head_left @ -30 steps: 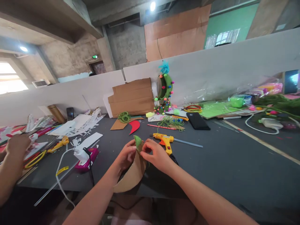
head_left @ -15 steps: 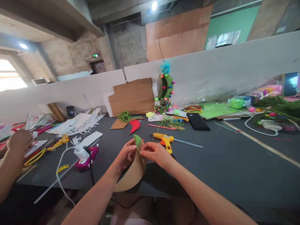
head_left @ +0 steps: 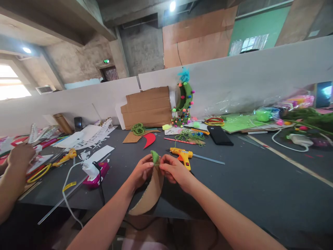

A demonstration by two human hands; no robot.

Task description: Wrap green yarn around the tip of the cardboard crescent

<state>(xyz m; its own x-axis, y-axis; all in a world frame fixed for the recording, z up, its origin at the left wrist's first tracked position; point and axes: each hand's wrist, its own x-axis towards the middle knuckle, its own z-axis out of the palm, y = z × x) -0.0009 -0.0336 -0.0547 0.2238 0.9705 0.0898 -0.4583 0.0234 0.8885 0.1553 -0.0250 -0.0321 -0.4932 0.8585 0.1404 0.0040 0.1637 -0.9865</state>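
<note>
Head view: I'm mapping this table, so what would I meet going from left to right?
Brown cylinder, purple power strip, curved cardboard, yellow glue gun, flat black phone, upright screen.

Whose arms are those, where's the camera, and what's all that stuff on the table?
No robot here: it's a person, and the camera sits on their head, looking forward and down. Their left hand holds a curved brown cardboard crescent with a green tip; their right hand seems to pinch a thin green strand there. On the dark grey table lie a yellow plastic glue gun, a red crescent-shaped piece and a flat black rectangular phone. The arm at far left is somebody else's.
</note>
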